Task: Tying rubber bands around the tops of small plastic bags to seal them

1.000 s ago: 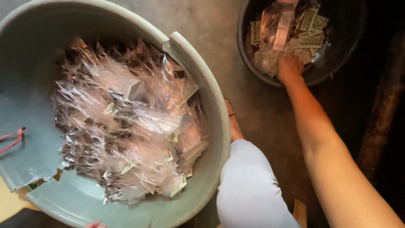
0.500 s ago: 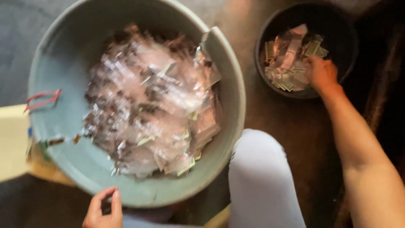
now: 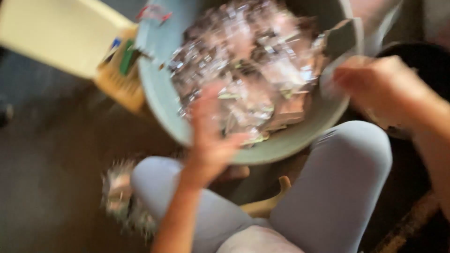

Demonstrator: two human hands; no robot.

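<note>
Both hands have come to the wide grey-green plastic basin [image 3: 161, 100]: left hand [image 3: 211, 136] spread open over its heap of clear cellophane packets [image 3: 253, 61]; right hand [image 3: 379, 86] at the rim, grip blurred, cannot tell

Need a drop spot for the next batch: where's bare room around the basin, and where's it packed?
Bare floor lies left of the knee, below the yellow board. The grey-green basin is packed with clear packets; only its left inner wall shows bare. Left hand reaches over the near rim; right hand hovers between basin and dark bowl. More packets lie by the left thigh.
</note>
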